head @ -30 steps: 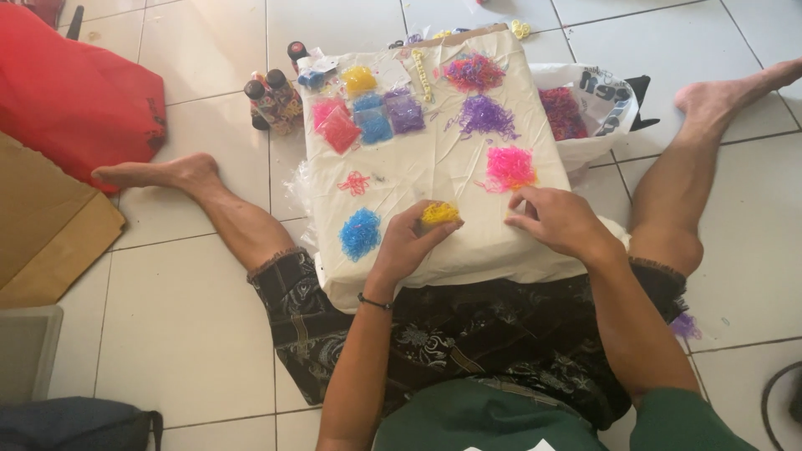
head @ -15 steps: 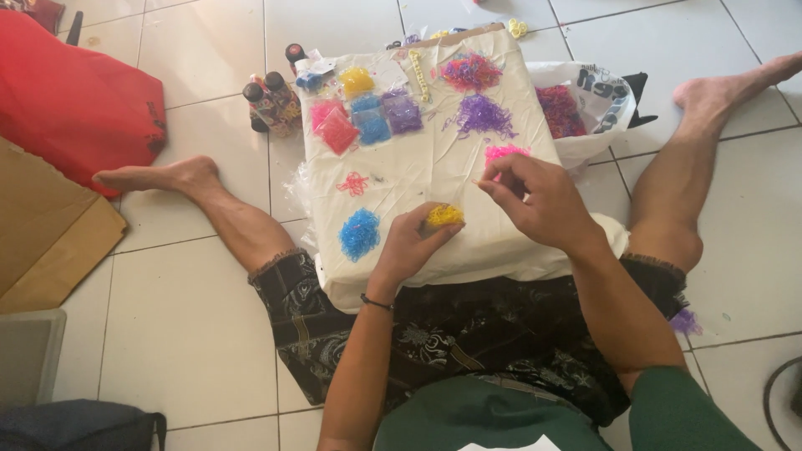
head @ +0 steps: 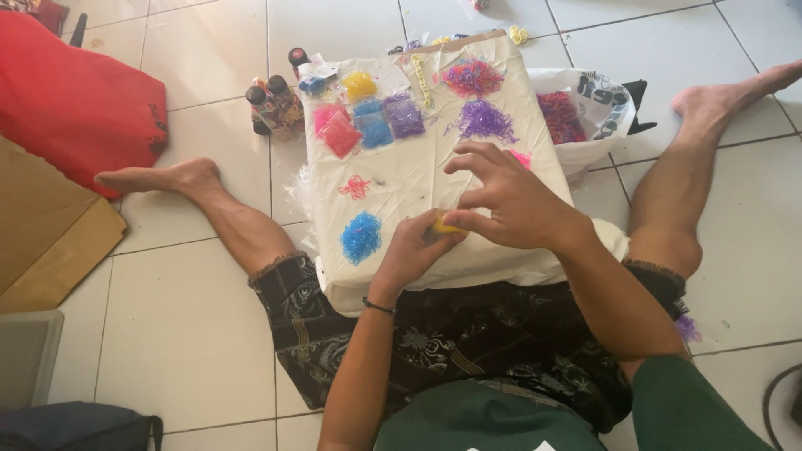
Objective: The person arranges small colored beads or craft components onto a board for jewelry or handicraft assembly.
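I sit on the floor with a white-wrapped box across my lap. Small heaps of tiny rubber bands lie on it: blue, purple, mixed pink and purple, a few red. My left hand pinches a small yellow clump of bands at the box's near edge. My right hand meets it from the right, thumb and forefinger on the same clump, other fingers spread. A pink heap is mostly hidden behind my right hand.
Little bags of pink, blue and purple bands and a yellow heap lie at the box's far left. Small bottles stand on the tiles beside it. A plastic bag sits at right, a red cushion and cardboard at left.
My right hand has moved left from the pink heap to the yellow clump held by my left hand. The camera has come closer.
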